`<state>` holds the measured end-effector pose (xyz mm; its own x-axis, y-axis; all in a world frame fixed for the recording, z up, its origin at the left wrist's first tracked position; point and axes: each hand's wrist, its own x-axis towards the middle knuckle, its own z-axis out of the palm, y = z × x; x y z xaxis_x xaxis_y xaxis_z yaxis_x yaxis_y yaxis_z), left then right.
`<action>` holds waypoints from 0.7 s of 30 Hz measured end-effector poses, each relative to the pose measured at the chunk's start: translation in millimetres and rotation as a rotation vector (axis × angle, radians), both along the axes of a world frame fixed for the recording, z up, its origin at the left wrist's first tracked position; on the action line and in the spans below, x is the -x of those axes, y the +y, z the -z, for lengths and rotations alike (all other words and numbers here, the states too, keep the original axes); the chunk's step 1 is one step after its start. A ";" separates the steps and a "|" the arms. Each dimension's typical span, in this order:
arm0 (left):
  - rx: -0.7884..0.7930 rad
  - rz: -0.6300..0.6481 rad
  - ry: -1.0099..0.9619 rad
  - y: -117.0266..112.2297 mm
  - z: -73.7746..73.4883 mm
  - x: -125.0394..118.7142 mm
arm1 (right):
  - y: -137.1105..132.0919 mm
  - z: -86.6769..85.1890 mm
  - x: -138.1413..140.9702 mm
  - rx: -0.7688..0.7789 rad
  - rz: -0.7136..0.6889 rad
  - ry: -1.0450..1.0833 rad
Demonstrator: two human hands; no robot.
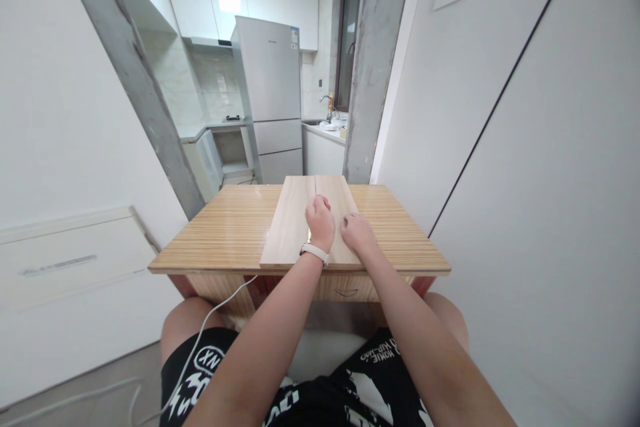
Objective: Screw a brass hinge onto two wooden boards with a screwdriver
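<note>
Two pale, smooth rectangular wooden boards (289, 227) lie flat, long edges touching, mid-way across the glossy stripe-grained worktop (225, 227). The left hand (320, 220), curled in a loose fist, rests on their seam. The right hand (357, 232) lies palm-down, fingers relaxed, on the right-hand board (341, 199).

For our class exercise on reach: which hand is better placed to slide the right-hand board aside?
Probably the right hand: it rests on the right-hand board, while the left hand sits curled over the seam.
</note>
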<state>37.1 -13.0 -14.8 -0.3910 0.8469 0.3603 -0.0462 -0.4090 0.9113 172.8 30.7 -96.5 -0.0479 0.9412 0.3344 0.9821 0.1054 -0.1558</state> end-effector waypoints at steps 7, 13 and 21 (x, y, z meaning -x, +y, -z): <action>0.017 0.205 -0.052 4.6 -5.7 7.8 | 0.4 1.4 -1.3 -0.001 -0.011 -0.011; 0.000 0.438 -0.166 9.2 -4.7 14.9 | 2.4 5.3 -3.1 -0.012 -0.009 -0.002; -0.054 0.171 -0.029 -1.7 -3.6 12.1 | 0.2 2.6 -2.6 -0.015 -0.009 -0.001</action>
